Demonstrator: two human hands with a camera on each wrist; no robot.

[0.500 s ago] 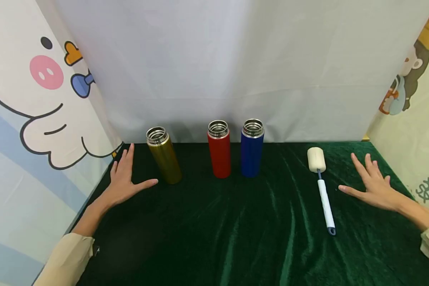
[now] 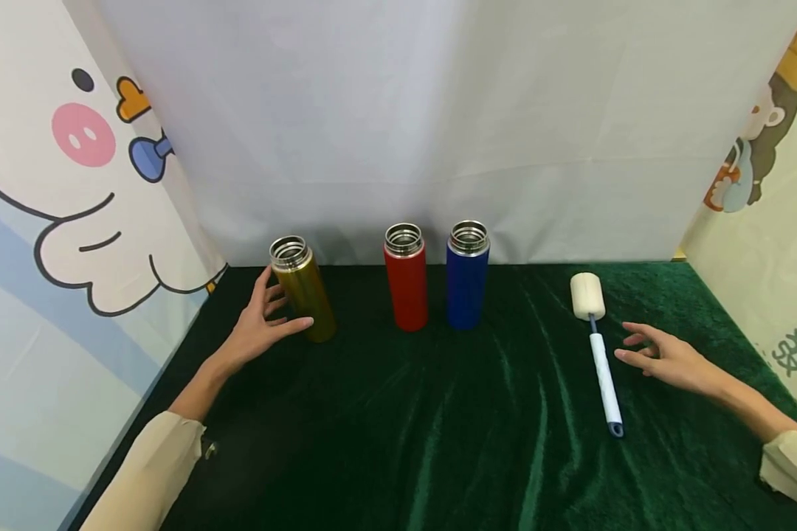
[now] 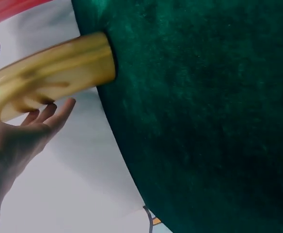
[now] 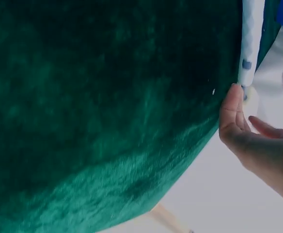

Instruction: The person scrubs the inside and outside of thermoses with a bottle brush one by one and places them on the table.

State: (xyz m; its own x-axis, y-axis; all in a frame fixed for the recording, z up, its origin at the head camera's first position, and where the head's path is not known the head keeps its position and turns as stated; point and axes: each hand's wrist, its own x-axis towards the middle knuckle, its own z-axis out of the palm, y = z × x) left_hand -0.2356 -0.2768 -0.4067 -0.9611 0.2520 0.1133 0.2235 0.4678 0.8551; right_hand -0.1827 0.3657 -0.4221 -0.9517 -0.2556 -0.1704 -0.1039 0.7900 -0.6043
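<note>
Left hand [image 2: 262, 328] at gold bottle [image 2: 302, 287] — fingers [image 2: 270, 301] spread around its lower side, thumb at its base, not yet closed. Bottle upright, long axis vertical, smooth metal, open steel mouth. Right hand [image 2: 667, 359] open, relaxed, just right of brush [image 2: 601, 358] — lying lengthwise on green velvet counter [image 2: 438, 428], foam head far end. Red bottle [image 2: 406, 276], blue bottle [image 2: 468, 273] between.

The cloth [image 2: 438, 442] was dark green. Three flasks stood gold [image 2: 302, 291], red [image 2: 406, 284] and blue [image 2: 467, 280], with steel rims. The brush [image 2: 598, 346] was cream-headed, white-handled, blue-tipped. Sleeves [image 2: 153, 472] were beige.
</note>
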